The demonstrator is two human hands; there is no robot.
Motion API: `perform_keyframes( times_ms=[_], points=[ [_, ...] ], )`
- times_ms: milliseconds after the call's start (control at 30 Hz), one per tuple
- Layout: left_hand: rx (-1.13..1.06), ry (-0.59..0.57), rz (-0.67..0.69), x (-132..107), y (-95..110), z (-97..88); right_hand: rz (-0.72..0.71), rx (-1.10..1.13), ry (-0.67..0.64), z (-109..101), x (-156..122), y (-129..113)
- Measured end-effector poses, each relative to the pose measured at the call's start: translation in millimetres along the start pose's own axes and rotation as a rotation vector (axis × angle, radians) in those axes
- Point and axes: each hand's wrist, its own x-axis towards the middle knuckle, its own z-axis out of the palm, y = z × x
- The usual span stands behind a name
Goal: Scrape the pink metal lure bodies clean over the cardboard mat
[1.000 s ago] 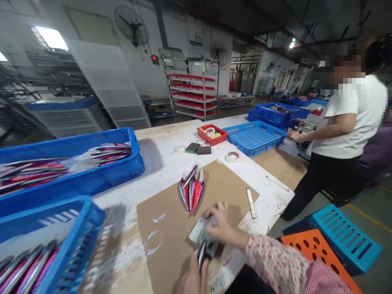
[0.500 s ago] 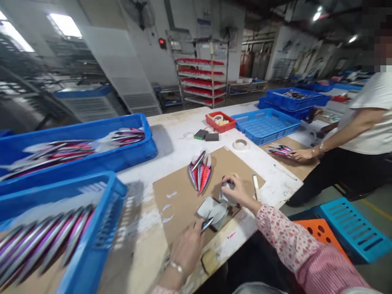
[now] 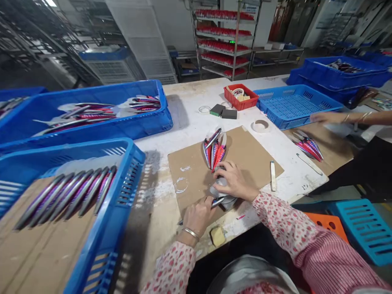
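Whitish, scuffed worktable (image 3: 190,122) fills the middle of the room. Over its near edge, the left hand (image 3: 198,216) is closed around a slim, dark-and-silver tapered piece (image 3: 218,202), pointing toward the other hand. Right beside it, the right hand (image 3: 234,179) curls its fingers around a pale grey, rounded piece (image 3: 218,187), largely covered by the fingers. Beneath both lies a flat brown cardboard sheet (image 3: 190,163); just beyond the right hand, a small group of red, purple and silver fish-shaped pieces (image 3: 214,149) rests on it. A white stick (image 3: 272,175) lies to the right, a yellowish pad (image 3: 217,235) nearer the body. Farther out stand a red plastic basket (image 3: 252,101) and a light-blue slotted basket (image 3: 294,107), with a co-worker's blurred hand (image 3: 329,118) at the latter's near corner
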Motion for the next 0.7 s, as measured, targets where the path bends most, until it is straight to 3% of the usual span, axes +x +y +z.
perform_keyframes(
  times_ms=[167,367,533,700],
  points=[
    [-0.012,-0.005,0.02,0.6,0.9,0.8,0.046,-0.017,-0.094,-14.9,-5.2,14.6],
    [-0.004,-0.051,-0.039,2.0,1.1,1.0,-0.048,-0.026,-0.123,-1.7,8.7,-6.8],
    [-0.016,-0.041,0.02,0.9,1.0,2.2,0.032,-0.038,-0.189,-15.2,5.1,4.4],
    [-0.001,-0.045,-0.029,1.2,3.5,-0.1,-0.006,-0.065,-0.105,-2.8,7.7,-6.9]
  ],
)
